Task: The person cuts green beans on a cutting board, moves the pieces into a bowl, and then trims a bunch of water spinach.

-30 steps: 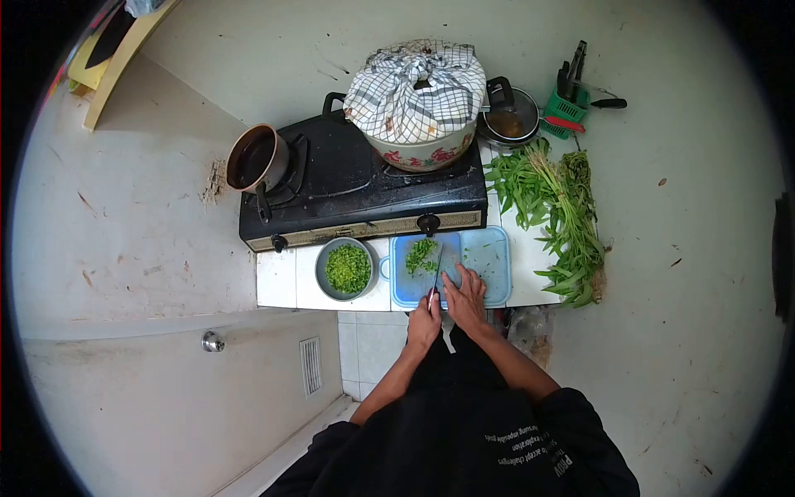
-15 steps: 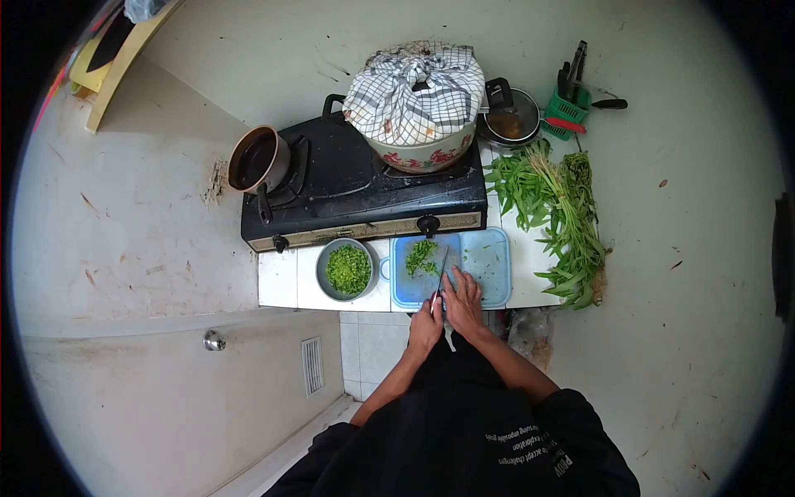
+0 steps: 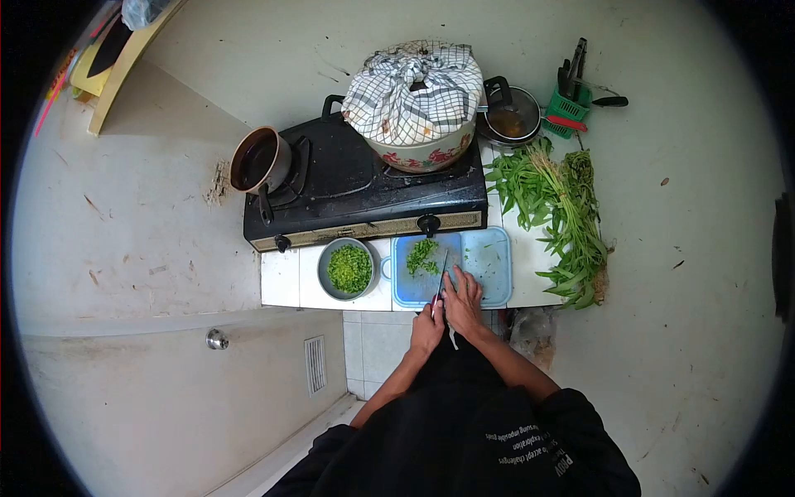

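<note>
My left hand (image 3: 426, 330) is closed round the handle of a knife (image 3: 443, 273), whose blade points up over the blue cutting board (image 3: 400, 290). Just right of the blade, my right hand (image 3: 464, 305) rests on the board with its fingers somewhat apart; anything small under the fingertips is hidden. Chopped green pieces (image 3: 421, 257) lie on the board, left of the blade. Farther left, a grey bowl (image 3: 323, 286) holds more chopped greens (image 3: 349, 269). Small green scraps are scattered over the board's right part.
Behind the board stands a black stove (image 3: 348, 203) with a saucepan (image 3: 279, 161) and a cloth-wrapped pot (image 3: 422, 155). At the right are leafy greens (image 3: 551, 215), a lidded pan (image 3: 512, 116) and a green utensil basket (image 3: 566, 109). The counter's front edge runs just below the board.
</note>
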Action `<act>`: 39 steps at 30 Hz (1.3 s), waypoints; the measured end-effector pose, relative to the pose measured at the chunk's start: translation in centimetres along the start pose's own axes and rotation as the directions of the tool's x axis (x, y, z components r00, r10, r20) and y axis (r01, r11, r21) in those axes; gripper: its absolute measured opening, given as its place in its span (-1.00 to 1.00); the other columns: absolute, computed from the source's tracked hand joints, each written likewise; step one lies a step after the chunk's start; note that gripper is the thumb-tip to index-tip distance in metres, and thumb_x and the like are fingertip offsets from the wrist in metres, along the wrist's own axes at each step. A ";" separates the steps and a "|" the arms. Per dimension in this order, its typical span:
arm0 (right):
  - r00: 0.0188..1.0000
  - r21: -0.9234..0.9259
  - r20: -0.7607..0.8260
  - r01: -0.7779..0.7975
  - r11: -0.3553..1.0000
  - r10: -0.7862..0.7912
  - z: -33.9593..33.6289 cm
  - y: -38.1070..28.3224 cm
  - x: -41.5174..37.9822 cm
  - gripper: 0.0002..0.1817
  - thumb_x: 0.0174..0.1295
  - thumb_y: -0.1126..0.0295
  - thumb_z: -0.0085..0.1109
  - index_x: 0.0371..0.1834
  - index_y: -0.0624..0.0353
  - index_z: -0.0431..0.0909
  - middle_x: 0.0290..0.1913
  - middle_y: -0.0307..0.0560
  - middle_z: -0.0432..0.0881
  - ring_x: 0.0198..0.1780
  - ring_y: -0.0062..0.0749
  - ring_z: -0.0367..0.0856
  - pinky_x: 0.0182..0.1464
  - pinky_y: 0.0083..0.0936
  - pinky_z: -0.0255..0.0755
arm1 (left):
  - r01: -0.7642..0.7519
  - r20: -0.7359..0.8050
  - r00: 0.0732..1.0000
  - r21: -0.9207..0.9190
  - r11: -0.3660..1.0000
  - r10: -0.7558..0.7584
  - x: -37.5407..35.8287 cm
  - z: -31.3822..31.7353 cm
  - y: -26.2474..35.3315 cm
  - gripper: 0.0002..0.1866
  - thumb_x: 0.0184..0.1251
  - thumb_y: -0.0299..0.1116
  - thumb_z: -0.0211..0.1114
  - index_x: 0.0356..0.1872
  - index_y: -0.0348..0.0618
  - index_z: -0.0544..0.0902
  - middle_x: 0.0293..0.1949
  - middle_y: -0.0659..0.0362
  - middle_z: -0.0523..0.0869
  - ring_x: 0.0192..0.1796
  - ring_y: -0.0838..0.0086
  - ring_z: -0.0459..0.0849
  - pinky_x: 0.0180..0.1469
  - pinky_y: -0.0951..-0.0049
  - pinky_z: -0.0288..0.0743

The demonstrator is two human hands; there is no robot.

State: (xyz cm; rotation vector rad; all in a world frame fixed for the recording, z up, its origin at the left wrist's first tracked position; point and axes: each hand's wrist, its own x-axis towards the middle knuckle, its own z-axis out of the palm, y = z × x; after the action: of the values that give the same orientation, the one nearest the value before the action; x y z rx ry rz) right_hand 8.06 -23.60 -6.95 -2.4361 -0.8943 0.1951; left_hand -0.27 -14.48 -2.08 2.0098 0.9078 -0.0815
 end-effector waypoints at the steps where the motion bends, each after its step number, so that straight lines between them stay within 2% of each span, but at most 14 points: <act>1: 1.000 0.006 -0.001 0.000 1.000 0.000 0.0 0.0 0.1 -0.46 0.43 0.26 0.03 0.44 0.20 0.33 0.54 0.09 0.10 0.48 0.09 0.08 0.44 0.14 0.00 | -0.013 -0.020 1.000 -0.004 1.000 0.013 0.5 -0.1 0.4 -0.45 0.60 0.02 -0.03 -0.07 -0.39 0.62 -0.31 -0.41 0.67 -0.13 -0.33 0.66 -0.09 -0.07 0.52; 9: 1.000 0.018 -0.017 0.003 1.000 -0.002 -0.5 0.0 0.0 -0.46 0.41 0.28 0.04 0.43 0.18 0.35 0.54 0.10 0.09 0.48 0.09 0.08 0.45 0.14 -0.02 | -0.037 -0.017 0.999 -0.046 0.998 0.036 0.5 0.0 0.6 -0.43 0.60 0.05 -0.05 -0.07 -0.39 0.62 -0.30 -0.40 0.68 -0.13 -0.31 0.67 -0.08 -0.07 0.52; 12: 1.000 0.015 -0.009 -0.001 1.000 0.001 -0.4 0.2 0.0 -0.46 0.40 0.28 0.05 0.43 0.18 0.35 0.54 0.10 0.09 0.48 0.09 0.08 0.45 0.14 -0.02 | 0.023 0.016 1.000 -0.008 1.000 -0.023 0.0 0.4 0.3 -0.42 0.60 0.05 -0.06 -0.07 -0.40 0.61 -0.29 -0.40 0.68 -0.11 -0.32 0.67 -0.06 -0.08 0.52; 17: 0.999 0.025 -0.035 -0.001 1.000 0.002 0.0 0.2 0.1 -0.48 0.39 0.28 0.02 0.40 0.17 0.41 0.54 0.13 0.13 0.46 0.09 0.10 0.42 0.17 -0.03 | -0.007 -0.001 1.000 0.012 1.000 0.007 0.4 0.7 0.4 -0.41 0.60 0.06 -0.06 -0.11 -0.40 0.61 -0.31 -0.41 0.67 -0.14 -0.34 0.67 -0.09 -0.11 0.52; 21: 1.000 -0.011 -0.005 0.001 1.000 -0.001 -0.7 -0.1 0.1 -0.47 0.42 0.26 0.02 0.43 0.16 0.35 0.53 0.11 0.10 0.48 0.10 0.09 0.45 0.15 -0.01 | -0.025 -0.042 0.999 0.028 0.999 0.026 1.8 0.8 0.9 -0.41 0.60 0.05 -0.05 -0.14 -0.41 0.61 -0.33 -0.42 0.67 -0.17 -0.35 0.67 -0.13 -0.11 0.53; 24: 1.000 -0.008 -0.025 -0.003 1.000 0.003 -0.5 0.0 0.1 -0.47 0.41 0.26 0.02 0.43 0.13 0.36 0.54 0.10 0.11 0.47 0.09 0.09 0.44 0.16 -0.01 | -0.066 -0.072 0.995 -0.041 0.997 0.063 1.8 0.5 0.9 -0.42 0.59 0.04 -0.03 -0.13 -0.41 0.62 -0.35 -0.41 0.67 -0.18 -0.35 0.67 -0.15 -0.08 0.53; 27: 0.999 0.025 -0.041 -0.004 1.000 0.005 -0.1 0.2 0.1 -0.48 0.40 0.27 0.04 0.42 0.10 0.39 0.54 0.09 0.13 0.46 0.08 0.09 0.42 0.18 -0.04 | -0.029 -0.073 0.997 -0.056 0.998 0.025 0.8 -0.4 1.0 -0.44 0.59 0.03 -0.02 -0.11 -0.40 0.62 -0.37 -0.39 0.67 -0.20 -0.34 0.67 -0.16 -0.04 0.53; 30: 0.999 0.026 -0.033 -0.008 1.000 0.009 0.0 0.2 -0.1 -0.48 0.42 0.26 0.03 0.43 0.12 0.37 0.54 0.09 0.12 0.47 0.08 0.09 0.43 0.17 -0.04 | -0.054 -0.041 0.998 0.011 0.998 0.054 0.1 -0.2 -0.3 -0.44 0.60 0.03 -0.03 -0.10 -0.39 0.63 -0.38 -0.36 0.68 -0.19 -0.33 0.66 -0.14 -0.04 0.52; 33: 1.000 0.013 -0.012 -0.008 1.000 0.008 -0.2 0.0 0.0 -0.47 0.43 0.24 0.02 0.43 0.16 0.35 0.54 0.09 0.10 0.47 0.09 0.10 0.44 0.17 -0.03 | -0.017 -0.012 1.000 -0.039 0.999 0.017 -0.9 0.1 -0.5 -0.44 0.60 0.03 -0.05 -0.10 -0.39 0.63 -0.32 -0.37 0.68 -0.14 -0.33 0.66 -0.10 -0.06 0.51; 39: 0.999 0.029 -0.039 0.005 1.000 -0.004 -0.8 -0.2 0.0 -0.48 0.43 0.22 0.01 0.42 0.15 0.39 0.52 0.08 0.15 0.46 0.05 0.09 0.43 0.17 -0.05 | -0.038 -0.007 0.999 -0.064 0.997 0.037 -1.5 0.9 -1.1 -0.43 0.60 0.04 -0.07 -0.10 -0.39 0.62 -0.28 -0.40 0.67 -0.12 -0.33 0.65 -0.04 -0.14 0.50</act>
State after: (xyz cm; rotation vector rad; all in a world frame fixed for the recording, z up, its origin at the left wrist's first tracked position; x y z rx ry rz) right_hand 8.24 -23.79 -6.21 -2.4026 -0.8736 0.1578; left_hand -1.79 -15.60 -2.83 1.9677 0.8654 -0.0259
